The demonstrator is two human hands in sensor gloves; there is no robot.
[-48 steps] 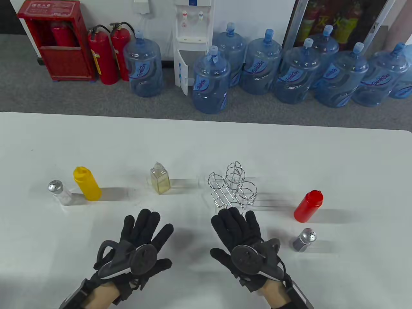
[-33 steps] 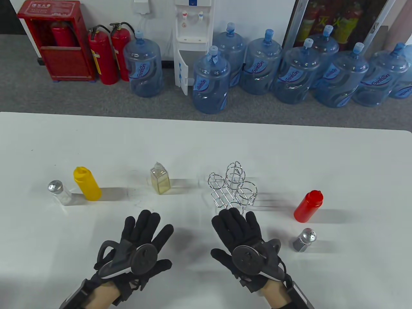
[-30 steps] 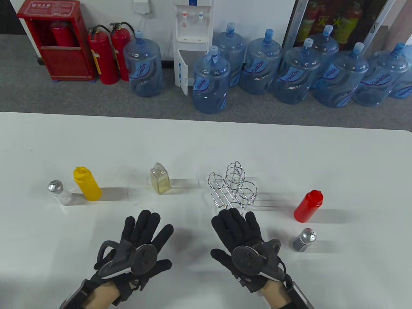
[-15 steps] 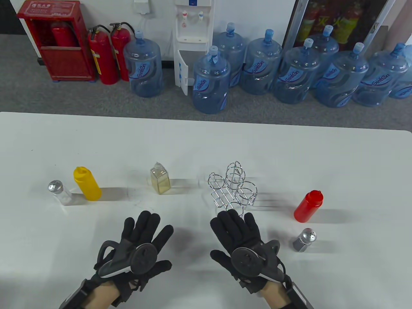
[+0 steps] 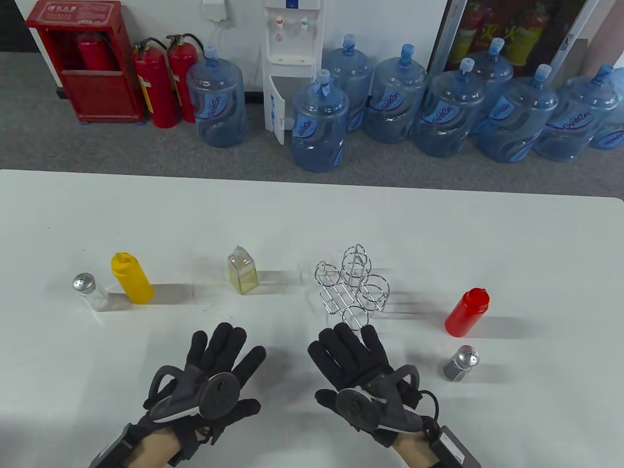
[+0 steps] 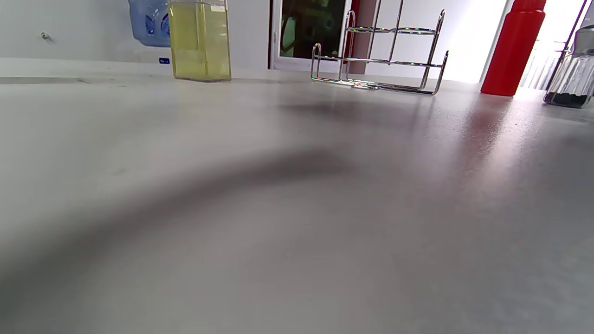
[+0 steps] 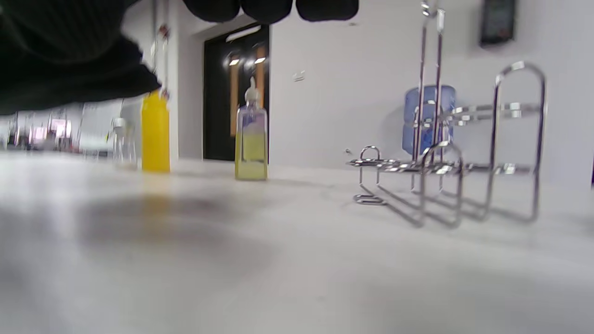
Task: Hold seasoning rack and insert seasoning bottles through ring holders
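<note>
Chrome wire seasoning rack [image 5: 352, 288] upright mid-table, rings unfilled, my right hand [image 5: 363, 378] palm down just before it, fingers spread, holding nothing, my left hand [image 5: 209, 378] likewise flat and splayed, unladen, oil bottle [image 5: 242, 269] left of rack, red squeeze bottle [image 5: 466, 312] to its right.

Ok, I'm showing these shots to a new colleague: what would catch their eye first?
Probably the two black-gloved hands, left hand and right hand, spread low at the near edge of the white table, holding nothing. Just beyond the right hand stands the empty chrome rack. The yellow bottle at far left and the red bottle at right are the brightest spots of colour.
</note>
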